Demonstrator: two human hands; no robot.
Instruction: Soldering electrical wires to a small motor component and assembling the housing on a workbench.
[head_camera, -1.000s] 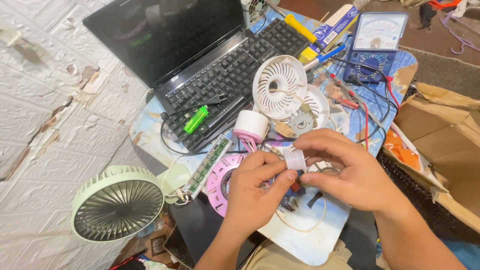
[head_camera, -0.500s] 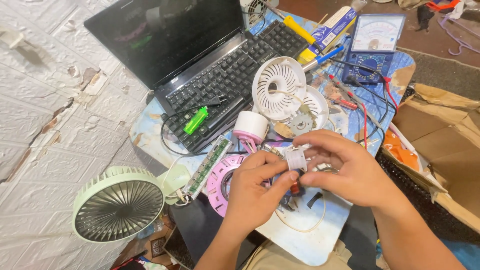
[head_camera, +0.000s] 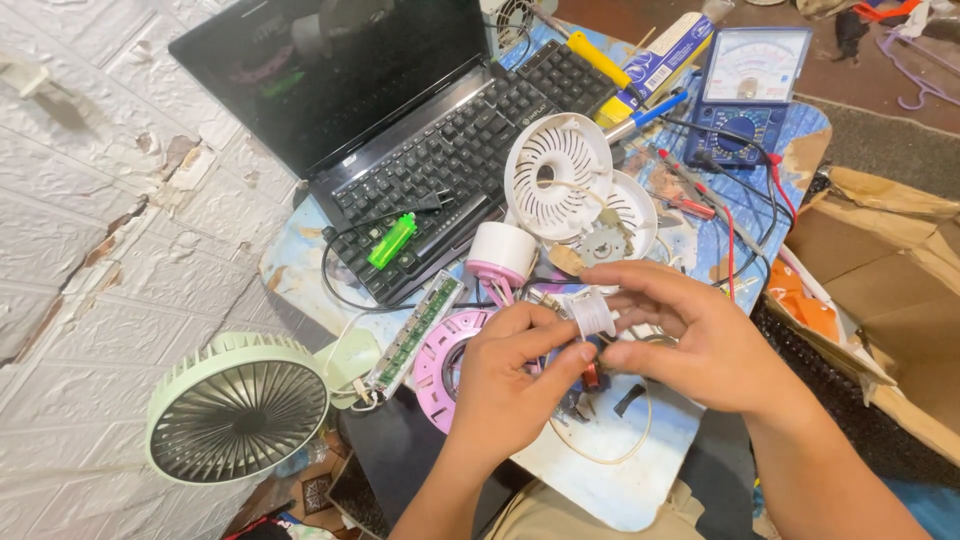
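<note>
My left hand (head_camera: 510, 375) and my right hand (head_camera: 690, 335) meet over a small cluttered table (head_camera: 620, 490). Together they pinch a small white cylindrical part (head_camera: 592, 314), and a red bit shows just beneath my left thumb. A pink ring-shaped fan piece (head_camera: 440, 360) lies under my left hand. Just beyond it stands a white and pink motor housing (head_camera: 500, 255). A narrow green circuit board strip (head_camera: 412, 322) lies to the left of the ring.
An open black laptop (head_camera: 400, 130) with a green lighter (head_camera: 392, 240) on its keys sits at the back. White fan grilles (head_camera: 558, 175), a blue multimeter (head_camera: 745, 85) with red and black leads, a pale green fan (head_camera: 238, 408) at lower left, cardboard (head_camera: 880, 270) at right.
Both hands stay together on the white part; the fingers have shifted slightly around it. Nothing else on the table has moved.
</note>
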